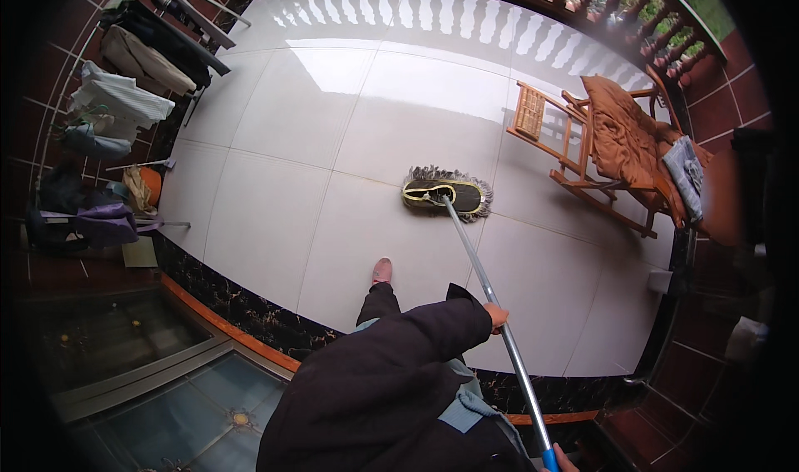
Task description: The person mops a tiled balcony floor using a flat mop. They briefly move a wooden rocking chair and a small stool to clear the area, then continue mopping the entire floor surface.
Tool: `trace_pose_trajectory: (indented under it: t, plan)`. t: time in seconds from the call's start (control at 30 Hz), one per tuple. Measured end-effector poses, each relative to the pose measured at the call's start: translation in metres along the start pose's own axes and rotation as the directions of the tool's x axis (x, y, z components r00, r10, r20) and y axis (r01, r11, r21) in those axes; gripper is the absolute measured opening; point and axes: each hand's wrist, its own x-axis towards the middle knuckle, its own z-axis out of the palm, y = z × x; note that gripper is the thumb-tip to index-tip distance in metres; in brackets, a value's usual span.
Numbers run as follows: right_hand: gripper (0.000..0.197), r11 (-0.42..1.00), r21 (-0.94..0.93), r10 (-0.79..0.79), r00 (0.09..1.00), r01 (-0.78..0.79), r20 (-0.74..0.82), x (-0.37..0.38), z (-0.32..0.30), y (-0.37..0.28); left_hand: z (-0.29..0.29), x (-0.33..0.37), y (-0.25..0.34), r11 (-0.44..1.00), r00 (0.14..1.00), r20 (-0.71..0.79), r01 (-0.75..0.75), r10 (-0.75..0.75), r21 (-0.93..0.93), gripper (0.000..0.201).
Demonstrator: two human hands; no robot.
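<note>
A flat dust mop with a dark pad, yellow-green trim and grey yarn fringe [473, 199] lies on the pale tiled floor. Its silver pole [474, 260] slants from the mop head down to the lower right. Partway along the pole, my left hand [497, 318] is closed around it, the dark-sleeved arm reaching across my body. Lower down, at the blue grip [549, 459], my right hand [564, 460] is closed at the pole's end, partly cut off by the picture's edge. One foot in a pink shoe [382, 270] stands on the tiles left of the pole.
On the right stands a wooden rocking chair with a brown cushion [620, 131] and woven footrest [530, 111]. Clothes [121, 101] hang on a rack at the left, above a purple bag [106, 225]. A baluster railing [641, 14] closes the far side. Glass door panels [191, 414] lie lower left.
</note>
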Motion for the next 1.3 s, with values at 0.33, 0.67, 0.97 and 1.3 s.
trace_pose_trajectory:
  t: [0.33,0.67,0.97,1.3]
  plan:
    - [0.045,0.97,0.232,-0.135,0.957,0.074,0.258,0.078,0.068,-0.192,-0.146,-0.039,0.084,0.969,0.94,-0.235,-0.244,0.248,0.043,0.026]
    - [0.056,0.909,-0.237,-0.21,0.866,0.344,0.455,0.202,0.145,-0.306,-0.336,-0.032,0.174,0.94,0.785,-0.572,-0.334,0.237,-0.067,0.054]
    - [0.07,0.862,-0.377,-0.008,0.754,0.338,0.657,0.289,0.279,-0.478,-0.534,-0.06,0.211,0.81,0.676,-0.728,-0.487,0.113,-0.327,0.043]
    - [0.069,0.488,-0.313,-0.294,0.491,0.815,0.82,0.318,0.435,-0.517,-0.703,-0.111,0.123,0.789,0.438,-0.884,-0.479,-0.166,-0.385,0.046]
